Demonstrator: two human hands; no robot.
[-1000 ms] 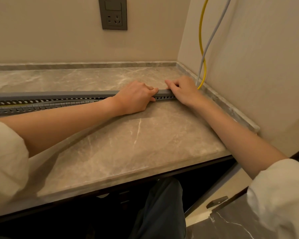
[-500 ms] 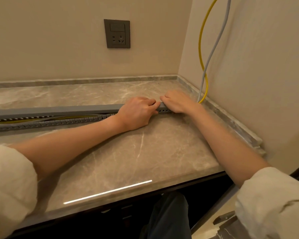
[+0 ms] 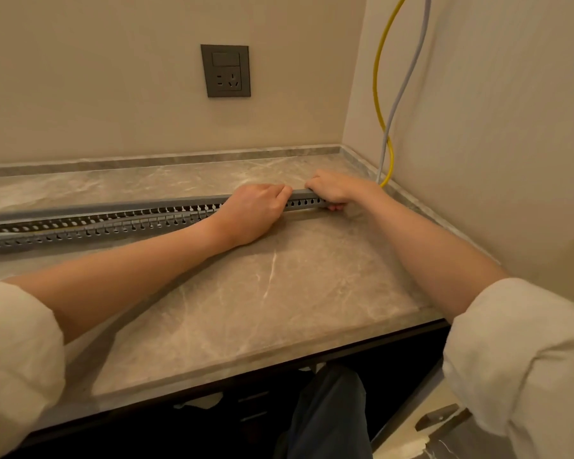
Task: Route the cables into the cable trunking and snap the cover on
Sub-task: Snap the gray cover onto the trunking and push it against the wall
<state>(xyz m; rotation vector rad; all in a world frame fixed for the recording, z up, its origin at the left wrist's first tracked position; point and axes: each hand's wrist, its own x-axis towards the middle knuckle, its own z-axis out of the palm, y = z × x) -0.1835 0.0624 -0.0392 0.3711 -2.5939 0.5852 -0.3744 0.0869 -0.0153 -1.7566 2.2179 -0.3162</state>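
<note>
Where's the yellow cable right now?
The yellow cable hangs down the right-hand wall beside the grey cable, reaching the countertop just behind the right hand.

Left hand (image 3: 254, 212) is covering a stretch of the trunking (image 3: 113, 223); cover seating underneath is not showing. Right hand (image 3: 333, 190) is hiding the trunking's right end, fingertips curling out of sight behind the cover (image 3: 96, 207). Trunking and cover are running off the left frame edge. Yellow cable (image 3: 378, 71) and grey cable (image 3: 403, 87) are exiting the top edge; their lower ends are disappearing behind the right hand. Cables inside the slots are too small to tell apart.
</note>
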